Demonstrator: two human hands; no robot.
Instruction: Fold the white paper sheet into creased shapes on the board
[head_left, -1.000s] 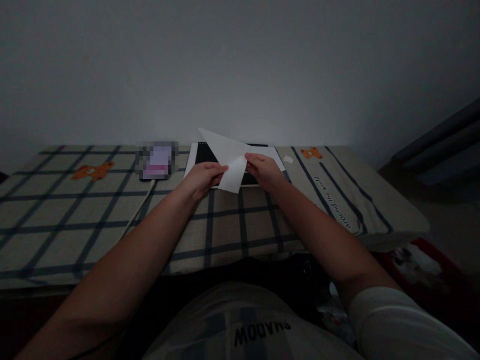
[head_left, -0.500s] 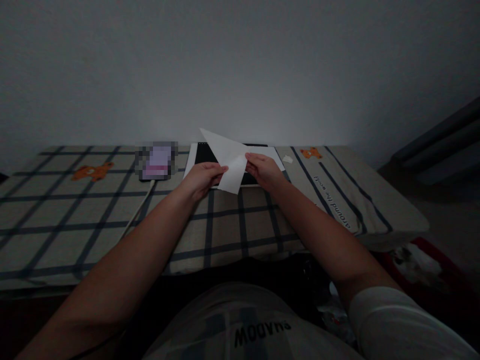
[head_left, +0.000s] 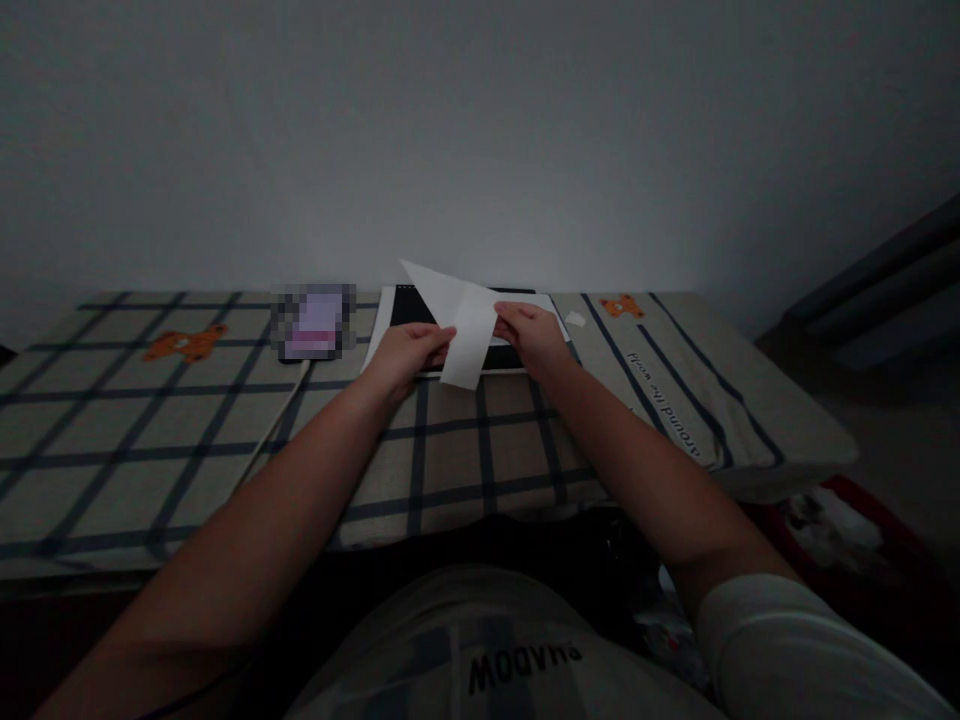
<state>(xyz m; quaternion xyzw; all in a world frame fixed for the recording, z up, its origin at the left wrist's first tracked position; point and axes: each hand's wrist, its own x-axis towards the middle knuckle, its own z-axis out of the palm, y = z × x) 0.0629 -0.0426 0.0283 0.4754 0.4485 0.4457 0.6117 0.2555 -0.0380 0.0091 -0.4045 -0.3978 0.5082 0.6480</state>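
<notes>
A white sheet of paper, folded into a pointed triangle with a strip hanging down, is held up between my hands. My left hand pinches its left edge between thumb and fingers. On the other side, my right hand grips the right edge near the top. Beneath the paper lies a black and white flat item, perhaps a notebook, partly hidden by paper and hands. Another white sheet rests on it behind my right hand.
A checked cloth with bear prints covers the table against a wall. A phone, its screen blurred out, lies at left with a white cable. A small paper scrap lies right of the notebook. Below right is a red container.
The hanging strip of the paper has shifted slightly and looks straighter and flatter. Both hands keep their hold and have barely moved.
</notes>
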